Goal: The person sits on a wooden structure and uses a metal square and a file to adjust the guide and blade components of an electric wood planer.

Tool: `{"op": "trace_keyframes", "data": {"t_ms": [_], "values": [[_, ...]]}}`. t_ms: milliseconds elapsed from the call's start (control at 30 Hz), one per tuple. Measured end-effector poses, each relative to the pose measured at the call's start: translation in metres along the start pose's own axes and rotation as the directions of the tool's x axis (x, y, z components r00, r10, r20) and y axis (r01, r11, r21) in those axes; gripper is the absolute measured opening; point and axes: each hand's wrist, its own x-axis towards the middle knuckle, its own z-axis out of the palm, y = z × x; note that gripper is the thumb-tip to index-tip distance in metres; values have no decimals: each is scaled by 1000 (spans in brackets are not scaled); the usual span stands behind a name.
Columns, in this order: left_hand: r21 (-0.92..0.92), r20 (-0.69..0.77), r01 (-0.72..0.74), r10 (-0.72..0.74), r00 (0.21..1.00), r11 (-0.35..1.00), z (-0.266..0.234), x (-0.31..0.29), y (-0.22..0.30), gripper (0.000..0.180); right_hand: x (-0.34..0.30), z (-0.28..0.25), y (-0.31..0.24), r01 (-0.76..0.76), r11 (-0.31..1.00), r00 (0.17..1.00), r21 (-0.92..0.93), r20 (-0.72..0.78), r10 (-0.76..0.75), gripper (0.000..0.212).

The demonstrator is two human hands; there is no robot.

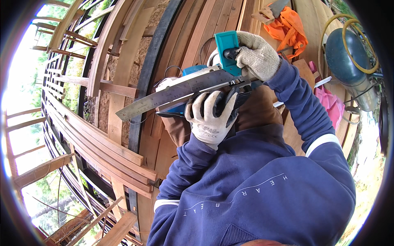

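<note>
Blue sweatshirt (254,192) fills the foreground. Teal power saw (205,78) with a long steel ruler (172,92) held flat against it, over brown boards (123,156). Left hand (211,117), gloved, closes on ruler and saw base from below. Right hand (256,55), gloved, wraps the teal handle; both elbows bent.

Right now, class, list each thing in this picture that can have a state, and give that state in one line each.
Left hand: gloved, closed on the power tool's underside.
Right hand: gloved, closed on the tool's handle.
Teal power tool: held up off the boards in both hands.
Steel ruler: lying flat against the tool, tilted.
Orange cloth: crumpled on the boards.
Yellow hose: coiled around the blue tank.
</note>
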Motion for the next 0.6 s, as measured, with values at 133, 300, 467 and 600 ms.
{"op": "trace_keyframes", "data": {"t_ms": [133, 300, 467, 600], "values": [[-9, 9, 5, -5, 1000, 1000, 0, 0, 1, 59, -2, 0, -3, -25, 1000, 1000, -16, -19, 25, 40], [-21, 13, 19, -19, 1000, 1000, 0, 0, 1, 58, 0, -2, 1, -14, 999, 1000, -35, -15, 14, 40], [-7, 11, 19, -18, 1000, 1000, 0, -1, 1, 58, 0, 1, 1, 0, 998, 1000, -57, -8, 0, 40], [5, 14, 11, -11, 1000, 1000, -1, 0, 2, 57, 1, -2, 1, -11, 997, 1000, -77, 20, 12, 41]]}}
